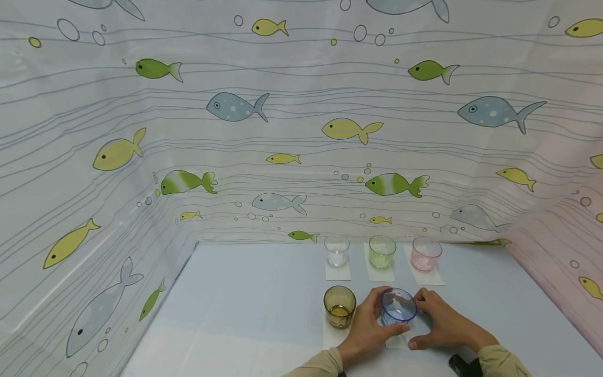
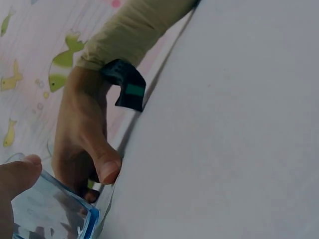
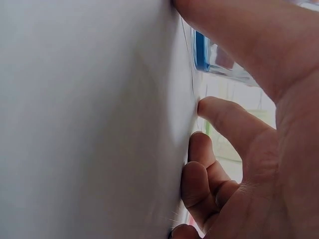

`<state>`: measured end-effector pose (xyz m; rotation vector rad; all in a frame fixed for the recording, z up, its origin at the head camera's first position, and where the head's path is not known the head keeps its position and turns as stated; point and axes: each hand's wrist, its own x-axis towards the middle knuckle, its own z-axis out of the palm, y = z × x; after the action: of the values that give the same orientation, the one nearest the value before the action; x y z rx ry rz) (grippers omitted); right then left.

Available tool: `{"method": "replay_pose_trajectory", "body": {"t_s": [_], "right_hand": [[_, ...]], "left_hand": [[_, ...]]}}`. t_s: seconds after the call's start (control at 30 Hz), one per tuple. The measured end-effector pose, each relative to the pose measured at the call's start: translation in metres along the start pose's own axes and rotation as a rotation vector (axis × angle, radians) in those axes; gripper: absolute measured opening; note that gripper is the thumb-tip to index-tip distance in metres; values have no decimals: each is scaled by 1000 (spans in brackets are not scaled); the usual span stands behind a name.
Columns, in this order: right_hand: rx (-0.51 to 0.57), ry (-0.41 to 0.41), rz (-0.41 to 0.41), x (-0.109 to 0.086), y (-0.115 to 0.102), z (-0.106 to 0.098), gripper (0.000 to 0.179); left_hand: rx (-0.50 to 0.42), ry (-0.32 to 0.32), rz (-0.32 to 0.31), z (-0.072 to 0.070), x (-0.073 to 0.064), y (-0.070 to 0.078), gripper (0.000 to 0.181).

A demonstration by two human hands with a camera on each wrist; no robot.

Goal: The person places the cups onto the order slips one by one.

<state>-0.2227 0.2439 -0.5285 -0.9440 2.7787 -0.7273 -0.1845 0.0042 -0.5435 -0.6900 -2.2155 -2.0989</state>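
A clear glass with a blue tint and blue rim point(image 1: 399, 313) stands at the front right of the table, over a white paper piece point(image 1: 397, 343). My left hand point(image 1: 368, 325) holds it from the left, thumb across the near side and fingers behind. To its right is my right hand point(image 1: 445, 322), thumb and index finger spread apart, fingertips down at the tabletop. In the right wrist view, the blue base point(image 3: 200, 52) shows beyond the right thumb. A brown glass point(image 1: 339, 308) stands just left of my left hand.
Behind stand a colourless glass point(image 1: 336, 252), a green glass point(image 1: 382, 253) and a pink glass point(image 1: 426, 255), each on a white paper strip. A fish-patterned curtain point(image 1: 301, 125) encloses the pale table point(image 1: 245, 303) at the back and sides.
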Motion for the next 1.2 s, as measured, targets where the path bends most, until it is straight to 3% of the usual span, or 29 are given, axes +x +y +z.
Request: {"method": "replay_pose_trajectory", "body": {"t_s": [0.4, 0.8, 1.03, 1.2], "right_hand": [[-1, -10, 24, 0, 0, 0, 77], [1, -21, 37, -1, -1, -1, 79], [-22, 36, -27, -2, 0, 2, 91], [-44, 74, -78, -2, 0, 2, 91]], "left_hand": [[153, -24, 48, -1, -1, 2, 71], [200, -26, 1, -2, -3, -2, 77], [272, -50, -48, 0, -7, 3, 105], [437, -94, -82, 1, -12, 17, 121]]}}
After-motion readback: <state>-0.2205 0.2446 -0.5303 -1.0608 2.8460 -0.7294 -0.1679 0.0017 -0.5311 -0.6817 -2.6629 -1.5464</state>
